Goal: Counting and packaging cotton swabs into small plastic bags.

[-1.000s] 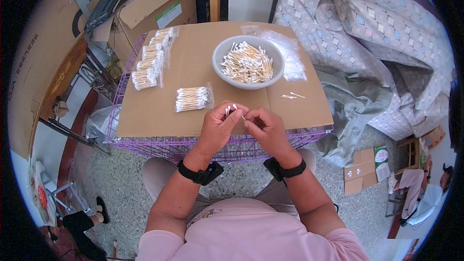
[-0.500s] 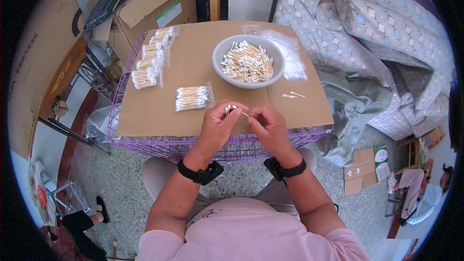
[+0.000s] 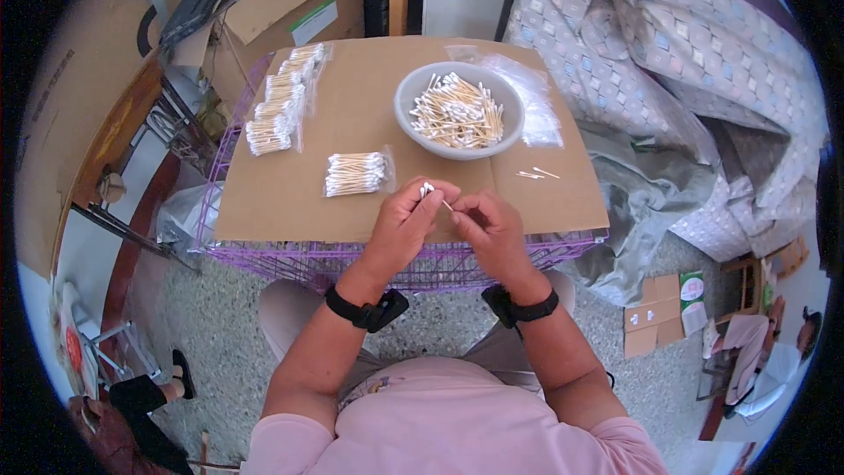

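Several cotton swabs show their white heads above the left hand, its thumb and fingers pinched on them over the near part of a cardboard sheet. One thin stick slants toward the right hand, whose thumb and forefinger are close to its end; from my distant seat, I cannot tell whether they clamp it. Just beyond the left hand, I see a clear bag of swabs, while filled bags line the sheet's left side. A grey bowl heaped with swabs sits farther back, beside flat clear bags; a few loose swabs lie to its near right. Below my view of the sheet runs a purple wire cage. Black bands circle both wrists.
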Motion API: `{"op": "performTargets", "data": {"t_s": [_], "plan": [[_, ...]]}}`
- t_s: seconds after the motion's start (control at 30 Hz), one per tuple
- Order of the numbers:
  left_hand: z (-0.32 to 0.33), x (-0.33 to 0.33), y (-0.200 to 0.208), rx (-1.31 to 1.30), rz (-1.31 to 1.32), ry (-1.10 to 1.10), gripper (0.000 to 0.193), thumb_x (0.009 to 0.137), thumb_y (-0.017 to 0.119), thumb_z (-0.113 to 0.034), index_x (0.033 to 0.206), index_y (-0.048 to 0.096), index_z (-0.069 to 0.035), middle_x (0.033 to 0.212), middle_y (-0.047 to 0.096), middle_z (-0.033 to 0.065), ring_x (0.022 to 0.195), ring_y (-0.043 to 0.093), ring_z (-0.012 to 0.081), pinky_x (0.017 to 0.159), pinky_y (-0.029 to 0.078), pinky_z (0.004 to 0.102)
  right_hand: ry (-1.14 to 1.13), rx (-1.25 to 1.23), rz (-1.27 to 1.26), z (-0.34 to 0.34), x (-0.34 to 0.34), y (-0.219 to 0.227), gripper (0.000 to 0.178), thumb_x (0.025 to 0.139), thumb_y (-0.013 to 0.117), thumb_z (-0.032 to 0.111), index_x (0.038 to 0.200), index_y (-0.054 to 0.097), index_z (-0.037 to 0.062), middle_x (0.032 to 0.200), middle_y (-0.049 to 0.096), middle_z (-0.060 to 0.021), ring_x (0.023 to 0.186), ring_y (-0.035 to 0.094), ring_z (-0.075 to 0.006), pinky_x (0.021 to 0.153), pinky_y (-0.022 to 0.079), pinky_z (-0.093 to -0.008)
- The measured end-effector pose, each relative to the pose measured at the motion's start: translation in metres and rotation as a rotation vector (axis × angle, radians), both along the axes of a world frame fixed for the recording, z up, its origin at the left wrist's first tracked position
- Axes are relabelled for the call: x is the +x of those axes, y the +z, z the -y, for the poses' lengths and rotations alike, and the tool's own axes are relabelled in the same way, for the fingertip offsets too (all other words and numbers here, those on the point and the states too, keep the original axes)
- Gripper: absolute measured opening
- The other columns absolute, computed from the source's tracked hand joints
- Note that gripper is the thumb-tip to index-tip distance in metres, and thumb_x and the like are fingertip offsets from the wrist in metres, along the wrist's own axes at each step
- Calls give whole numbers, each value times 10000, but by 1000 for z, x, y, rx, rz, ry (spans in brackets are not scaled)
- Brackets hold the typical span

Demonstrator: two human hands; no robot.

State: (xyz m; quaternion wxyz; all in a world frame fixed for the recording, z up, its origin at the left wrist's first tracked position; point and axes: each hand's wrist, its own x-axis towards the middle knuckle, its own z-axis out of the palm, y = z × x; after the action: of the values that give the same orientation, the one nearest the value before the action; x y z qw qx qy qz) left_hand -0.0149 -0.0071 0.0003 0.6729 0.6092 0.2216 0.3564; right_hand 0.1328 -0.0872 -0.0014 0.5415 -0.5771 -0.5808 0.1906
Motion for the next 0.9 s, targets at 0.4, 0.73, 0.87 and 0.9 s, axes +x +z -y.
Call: {"op": "performTargets", "data": {"t_s": [0.4,0.73,0.87,0.9], "plan": [[-4,3,-3,-18,81,-105,249,1024,435,-202,1113,594,-32,752,470,-47,620,376,26,548,335,180,11,30,81,-2,2,2,121,796,702,46,887,625,31,790,572,-89,684,572,-218,616,456,-318],[1,-8,12,354,174,89,271,1024,440,-229,1059,628,-36,891,589,10,778,528,60,707,441,222,-41,20,-111,9,1,-2,99,854,660,57,948,648,29,786,596,-65,703,589,-150,641,471,-268],[-1,-22,22,-114,262,10,293,1031,424,-285,1038,591,-45,802,579,3,658,509,68,649,475,230,-47,-16,-94,23,17,31,91,862,645,41,952,645,25,804,593,-51,727,592,-124,643,473,-258],[-4,-27,21,-187,262,0,294,1030,425,-296,1041,584,-49,767,550,-10,620,481,64,601,464,231,-43,-1,48,21,25,45,89,861,641,32,950,643,21,817,597,-59,724,596,-132,641,475,-260]]}}
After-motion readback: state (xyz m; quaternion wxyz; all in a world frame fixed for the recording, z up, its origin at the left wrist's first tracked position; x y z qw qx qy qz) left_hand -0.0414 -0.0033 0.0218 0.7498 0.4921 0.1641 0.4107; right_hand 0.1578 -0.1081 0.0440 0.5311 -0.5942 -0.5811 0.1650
